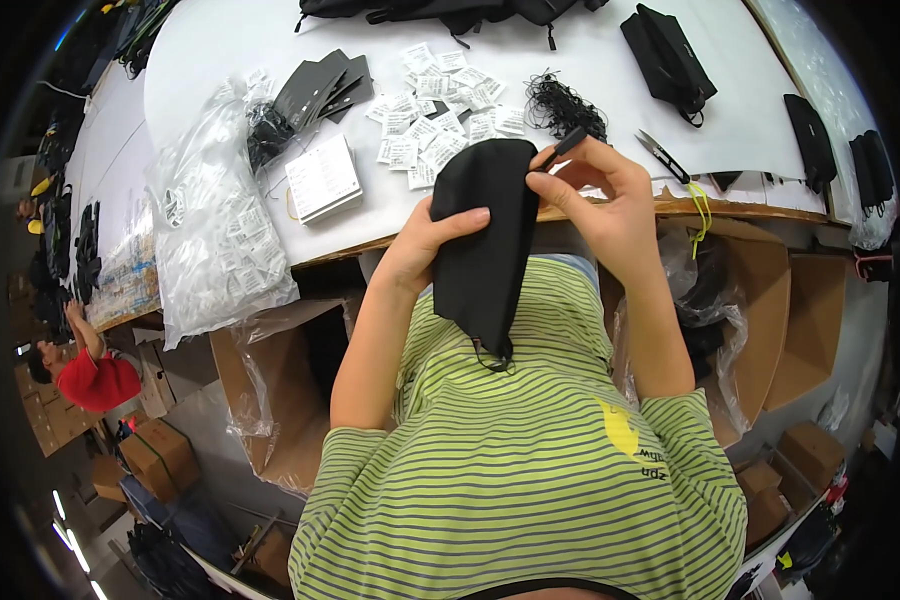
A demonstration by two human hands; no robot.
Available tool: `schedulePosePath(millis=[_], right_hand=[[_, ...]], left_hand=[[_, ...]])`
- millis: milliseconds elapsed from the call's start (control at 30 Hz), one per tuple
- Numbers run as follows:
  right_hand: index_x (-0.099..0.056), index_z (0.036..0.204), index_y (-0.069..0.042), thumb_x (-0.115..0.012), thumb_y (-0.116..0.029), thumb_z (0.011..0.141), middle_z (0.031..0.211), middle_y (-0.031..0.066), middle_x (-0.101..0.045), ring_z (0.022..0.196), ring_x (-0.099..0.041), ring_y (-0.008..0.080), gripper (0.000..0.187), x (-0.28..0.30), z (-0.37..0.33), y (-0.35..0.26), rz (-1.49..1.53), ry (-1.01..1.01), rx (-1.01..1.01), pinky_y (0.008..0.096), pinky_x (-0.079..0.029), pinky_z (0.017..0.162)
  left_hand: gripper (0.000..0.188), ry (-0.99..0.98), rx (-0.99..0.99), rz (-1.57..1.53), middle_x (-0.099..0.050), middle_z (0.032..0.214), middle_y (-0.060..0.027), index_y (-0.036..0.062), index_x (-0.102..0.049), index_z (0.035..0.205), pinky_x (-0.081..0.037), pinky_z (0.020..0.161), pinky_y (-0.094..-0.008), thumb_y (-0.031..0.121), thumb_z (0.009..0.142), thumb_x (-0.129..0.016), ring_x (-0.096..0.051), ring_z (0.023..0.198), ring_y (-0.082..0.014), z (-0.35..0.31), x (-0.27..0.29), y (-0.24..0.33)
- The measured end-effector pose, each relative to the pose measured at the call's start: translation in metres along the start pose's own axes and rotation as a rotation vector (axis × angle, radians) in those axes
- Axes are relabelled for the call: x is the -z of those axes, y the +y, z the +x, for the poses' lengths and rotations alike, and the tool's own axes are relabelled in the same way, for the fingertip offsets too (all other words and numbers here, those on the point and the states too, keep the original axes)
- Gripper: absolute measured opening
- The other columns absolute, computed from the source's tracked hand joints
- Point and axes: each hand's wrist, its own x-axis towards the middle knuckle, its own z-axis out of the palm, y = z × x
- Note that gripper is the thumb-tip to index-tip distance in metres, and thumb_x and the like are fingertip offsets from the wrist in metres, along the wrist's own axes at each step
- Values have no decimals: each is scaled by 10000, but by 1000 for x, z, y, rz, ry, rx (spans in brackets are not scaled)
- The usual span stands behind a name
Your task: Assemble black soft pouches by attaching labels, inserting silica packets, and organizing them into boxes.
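A black fabric pouch [485, 240] hangs upright in front of my chest, just off the table's front edge. My left hand [425, 245] grips its left side, thumb across the fabric. My right hand [600, 195] pinches a small black tag [567, 142] at the pouch's top right corner. A thin cord loop dangles from the pouch's lower end.
On the white table [750, 110] lie small white paper labels [440, 115], a stack of white cards [322, 180], black cards [322, 88], a tangle of black strings [562, 105], thread snips [662, 156] and more black pouches [668, 60]. A clear plastic bag [215, 235] hangs left. Open cardboard boxes [770, 310] flank me. Another person in red [95, 375] works far left.
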Motion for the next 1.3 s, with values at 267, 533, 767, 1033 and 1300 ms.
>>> schedulePosePath(millis=[267,533,767,1033,1300], right_hand=[[-670,846,-50,-720,-61,760,796,9,-647,656,-605,73,100,-12,-4,5,-73,105,104,194,-410,509],[-683,851,-57,-722,-52,752,728,10,-611,555,-516,57,106,-21,-26,-7,-107,-155,60,195,-369,471],[-674,811,-40,-710,-72,768,699,-2,-599,520,-491,44,64,-29,-22,-7,-93,-64,22,193,-332,453],[-666,803,-42,-693,-39,763,722,7,-612,620,-537,73,48,-34,-33,-13,-1,-280,-36,207,-344,500],[-666,872,-78,-705,-79,738,943,55,-604,849,-547,185,139,-19,-19,-5,-405,-88,291,293,-430,684]], left_hand=[[290,191,-17,-320,-670,877,-74,-7,-618,1023,-538,653,-248,173,803,-681,-647,724,-133,4,-16,-2],[214,147,-54,-479,-681,859,-77,4,-641,970,-550,648,-270,176,843,-641,-658,702,-156,15,-1,17],[261,165,-50,-339,-664,819,-69,0,-617,990,-549,626,-269,196,824,-666,-650,676,-161,15,-7,18],[191,127,-103,-548,-681,819,-75,14,-637,962,-565,586,-275,162,840,-642,-662,655,-160,23,11,27],[247,251,-117,-557,-673,918,-103,0,-617,1017,-560,695,-315,188,857,-629,-663,780,-195,24,22,19]])
